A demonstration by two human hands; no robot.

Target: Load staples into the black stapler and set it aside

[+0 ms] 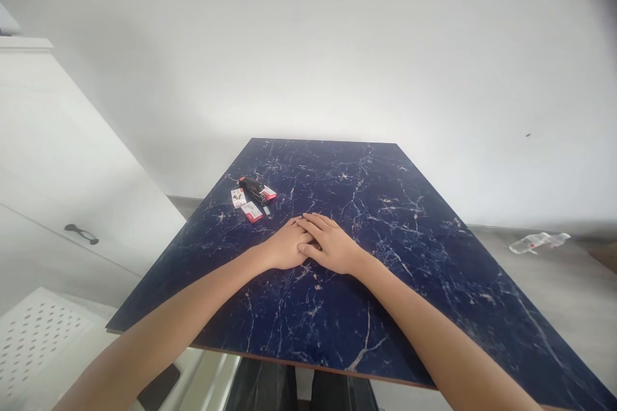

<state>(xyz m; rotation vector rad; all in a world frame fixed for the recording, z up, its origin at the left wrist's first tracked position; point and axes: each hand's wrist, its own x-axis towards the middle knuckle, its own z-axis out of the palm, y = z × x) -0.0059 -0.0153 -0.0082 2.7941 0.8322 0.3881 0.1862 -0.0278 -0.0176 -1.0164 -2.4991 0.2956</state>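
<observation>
My right hand (333, 247) lies over the fingers of my left hand (285, 246), both resting on the dark blue marbled table (308, 321). The fingers look stretched out and laid flat, and neither hand shows anything held. Beyond my left hand is a black stapler (254, 190) with an orange part at its far end. Around it lie a red and white small box (251, 212), a second such box (270, 193) partly behind the stapler, and a white card or box (238, 198) with a dark picture. A small greyish strip (267, 210) sits close by, perhaps staples.
A white wall (328, 64) rises behind the table's far edge. To the left stands a white cabinet (62, 160) with a dark handle (81, 234). Below it is a white perforated item (38, 340). A crumpled clear plastic item (538, 242) lies on the floor at right.
</observation>
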